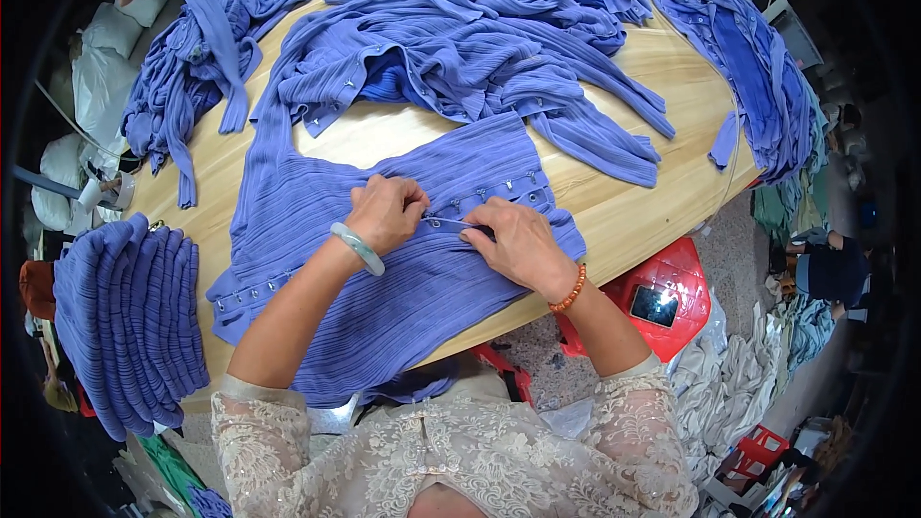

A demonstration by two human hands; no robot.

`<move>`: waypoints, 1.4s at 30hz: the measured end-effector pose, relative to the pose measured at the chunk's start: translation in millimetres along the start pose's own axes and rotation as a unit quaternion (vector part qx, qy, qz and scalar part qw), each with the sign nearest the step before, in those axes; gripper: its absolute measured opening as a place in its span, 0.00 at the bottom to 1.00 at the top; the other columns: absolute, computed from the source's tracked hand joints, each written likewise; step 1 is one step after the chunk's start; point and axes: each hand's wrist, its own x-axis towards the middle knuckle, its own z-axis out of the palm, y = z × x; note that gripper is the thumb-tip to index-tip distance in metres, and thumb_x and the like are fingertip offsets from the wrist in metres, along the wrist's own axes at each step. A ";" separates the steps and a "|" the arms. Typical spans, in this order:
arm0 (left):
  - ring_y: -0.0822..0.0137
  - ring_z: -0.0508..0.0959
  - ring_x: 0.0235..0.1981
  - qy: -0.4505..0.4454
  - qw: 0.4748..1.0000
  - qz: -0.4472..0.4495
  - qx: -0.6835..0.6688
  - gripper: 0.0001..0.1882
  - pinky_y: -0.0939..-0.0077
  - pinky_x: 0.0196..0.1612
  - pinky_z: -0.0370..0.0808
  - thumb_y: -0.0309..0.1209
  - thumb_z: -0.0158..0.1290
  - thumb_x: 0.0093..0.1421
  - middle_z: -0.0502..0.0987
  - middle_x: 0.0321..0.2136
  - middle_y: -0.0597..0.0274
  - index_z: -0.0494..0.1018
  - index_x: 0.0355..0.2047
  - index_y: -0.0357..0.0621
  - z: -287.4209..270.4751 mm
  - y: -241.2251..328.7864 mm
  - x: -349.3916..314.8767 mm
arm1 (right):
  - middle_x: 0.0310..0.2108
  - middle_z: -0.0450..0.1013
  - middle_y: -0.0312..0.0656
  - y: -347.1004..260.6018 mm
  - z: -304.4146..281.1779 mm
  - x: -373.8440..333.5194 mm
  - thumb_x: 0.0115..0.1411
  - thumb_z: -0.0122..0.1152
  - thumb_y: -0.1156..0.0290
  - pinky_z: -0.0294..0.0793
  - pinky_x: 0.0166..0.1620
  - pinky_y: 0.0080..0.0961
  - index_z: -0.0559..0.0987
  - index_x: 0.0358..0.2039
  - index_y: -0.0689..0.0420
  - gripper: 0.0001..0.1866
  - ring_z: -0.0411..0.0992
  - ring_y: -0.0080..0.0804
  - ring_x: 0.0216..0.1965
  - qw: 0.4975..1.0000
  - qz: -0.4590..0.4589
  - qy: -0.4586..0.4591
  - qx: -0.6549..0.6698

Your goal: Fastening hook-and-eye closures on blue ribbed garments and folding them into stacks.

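Observation:
A periwinkle-blue ribbed garment [393, 302] lies spread over the near edge of the wooden table. A strip of small metal fasteners [483, 195] runs across it, and more fasteners line its left end. My left hand [386, 211], with a pale bangle at the wrist, pinches the garment at this strip. Just to the right, my right hand [518, 242], wearing an orange bead bracelet, grips the strip's lower edge between thumb and fingers. A short taut stretch of the edge shows between both hands. The fingertips partly cover what they grip.
More blue garments [460, 38] are heaped across the far table [614, 221]. A folded stack [129, 317] hangs at the left edge, another pile [734, 77] at the right. Beside the table, a red stool [676, 273] carries a phone [654, 306]. Pale cloth [724, 388] covers the floor at right.

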 end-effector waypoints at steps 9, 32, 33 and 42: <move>0.55 0.76 0.42 0.019 0.995 0.048 0.089 0.07 0.59 0.48 0.64 0.33 0.60 0.52 0.82 0.31 0.58 0.82 0.31 0.45 24.3 25.8 24.9 | 0.33 0.78 0.47 7.0 -3.8 11.4 0.55 0.67 0.65 0.76 0.41 0.41 0.84 0.32 0.57 0.09 0.77 0.49 0.37 1.000 0.018 -0.004 0.017; 0.77 0.74 0.24 -0.065 0.995 0.015 -0.069 0.05 0.79 0.29 0.72 0.26 0.58 0.56 0.79 0.22 0.65 0.80 0.30 0.37 12.6 18.7 29.0 | 0.24 0.78 0.47 18.4 2.9 21.6 0.53 0.70 0.62 0.74 0.32 0.32 0.84 0.29 0.60 0.13 0.76 0.37 0.25 0.993 0.072 -0.005 0.092; 0.77 0.74 0.24 -0.078 0.993 0.008 -0.088 0.05 0.79 0.29 0.72 0.26 0.58 0.56 0.79 0.23 0.65 0.80 0.30 0.37 11.3 17.5 29.6 | 0.24 0.78 0.47 17.7 3.6 22.3 0.53 0.70 0.62 0.74 0.32 0.32 0.84 0.30 0.60 0.13 0.76 0.37 0.24 0.994 0.078 -0.001 0.081; 0.77 0.74 0.24 -0.044 0.996 -0.013 -0.070 0.05 0.78 0.34 0.72 0.27 0.58 0.56 0.80 0.23 0.65 0.80 0.31 0.38 14.2 16.1 26.6 | 0.28 0.78 0.46 24.6 -11.8 -1.5 0.55 0.68 0.62 0.75 0.36 0.37 0.83 0.32 0.58 0.12 0.77 0.46 0.31 0.999 0.044 0.023 -0.015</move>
